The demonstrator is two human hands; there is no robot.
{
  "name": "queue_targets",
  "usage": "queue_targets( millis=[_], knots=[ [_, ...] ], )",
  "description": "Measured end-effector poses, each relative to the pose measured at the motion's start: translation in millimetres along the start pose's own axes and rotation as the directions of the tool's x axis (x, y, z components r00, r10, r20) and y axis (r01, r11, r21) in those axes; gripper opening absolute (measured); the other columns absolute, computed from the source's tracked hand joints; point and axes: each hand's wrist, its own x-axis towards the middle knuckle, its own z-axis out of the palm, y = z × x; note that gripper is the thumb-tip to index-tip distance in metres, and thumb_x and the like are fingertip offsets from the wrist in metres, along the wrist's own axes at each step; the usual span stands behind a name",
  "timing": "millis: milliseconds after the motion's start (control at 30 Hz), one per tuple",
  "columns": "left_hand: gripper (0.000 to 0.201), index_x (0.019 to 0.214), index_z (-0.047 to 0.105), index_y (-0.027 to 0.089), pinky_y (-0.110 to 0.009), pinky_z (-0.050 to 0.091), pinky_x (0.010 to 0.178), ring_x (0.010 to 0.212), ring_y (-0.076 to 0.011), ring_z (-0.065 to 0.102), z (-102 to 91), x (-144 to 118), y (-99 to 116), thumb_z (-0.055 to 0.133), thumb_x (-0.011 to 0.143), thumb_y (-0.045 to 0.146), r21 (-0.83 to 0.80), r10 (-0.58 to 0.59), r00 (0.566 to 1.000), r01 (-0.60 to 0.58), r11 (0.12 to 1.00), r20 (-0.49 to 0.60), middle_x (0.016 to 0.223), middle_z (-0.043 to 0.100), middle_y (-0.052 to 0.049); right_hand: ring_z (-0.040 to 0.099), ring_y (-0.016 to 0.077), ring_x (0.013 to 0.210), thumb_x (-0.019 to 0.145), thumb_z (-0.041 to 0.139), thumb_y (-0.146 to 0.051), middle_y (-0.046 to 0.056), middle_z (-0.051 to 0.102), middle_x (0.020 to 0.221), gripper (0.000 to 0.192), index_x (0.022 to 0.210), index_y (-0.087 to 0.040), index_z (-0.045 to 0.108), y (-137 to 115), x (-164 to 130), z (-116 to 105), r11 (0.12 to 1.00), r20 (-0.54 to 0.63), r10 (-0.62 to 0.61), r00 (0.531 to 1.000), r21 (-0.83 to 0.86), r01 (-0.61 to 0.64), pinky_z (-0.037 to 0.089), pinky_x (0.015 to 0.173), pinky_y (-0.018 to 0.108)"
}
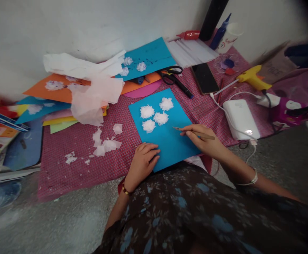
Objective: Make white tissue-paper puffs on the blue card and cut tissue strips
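Observation:
A blue sheet of paper (pixel 173 148) lies on the table before me, with several white crumpled-paper puffs (pixel 161 118) on its upper part. My left hand (pixel 142 160) rests flat on the sheet's left edge, fingers stretched out, holding nothing. In my right hand (pixel 203 139) is a thin paintbrush (pixel 206 136), pinched between the fingers. Its tip points left over the blue sheet, just right of the puffs; whether it touches the paper I cannot tell.
Torn white tissue scraps (pixel 107 144) lie left of the sheet. Behind are scissors (pixel 171 74), a marker (pixel 184 88) and another blue sheet (pixel 154 53) with puffs. To the right are a phone (pixel 205 78), a white power bank (pixel 241 118) with cables, and a yellow glue gun (pixel 253 78).

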Motion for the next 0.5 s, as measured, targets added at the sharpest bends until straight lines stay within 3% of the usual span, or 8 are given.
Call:
queue_targets(
  millis=[267, 500],
  knots=[
    [0.02, 0.112, 0.068, 0.022, -0.052, 0.041, 0.111, 0.118, -0.0222, 0.061, -0.6, 0, 1, 0.055, 0.097, 0.028, 0.002, -0.01, 1.0, 0.01, 1.0, 0.011, 0.123, 0.07, -0.008, 0.072, 0.0231, 0.092, 0.098, 0.049, -0.032, 0.004, 0.077, 0.095, 0.021, 0.108, -0.025, 0.066, 4, 3, 7, 1.0, -0.028, -0.001, 1.0, -0.006, 0.0, 0.053, 0.09, 0.043],
    [0.019, 0.111, 0.069, 0.022, -0.051, 0.043, 0.109, 0.116, -0.0224, 0.062, 0.5, 0, 0, 0.058, 0.096, 0.027, -0.004, -0.004, 1.0, 0.004, 1.0, -0.016, 0.121, 0.071, -0.007, 0.072, 0.0243, 0.098, 0.099, 0.047, -0.033, 0.007, 0.076, 0.108, 0.028, 0.118, -0.025, 0.065, 17, 27, 13, 0.999, -0.073, -0.05, 0.996, 0.0, 0.05, 0.055, 0.089, 0.044]
  ],
)
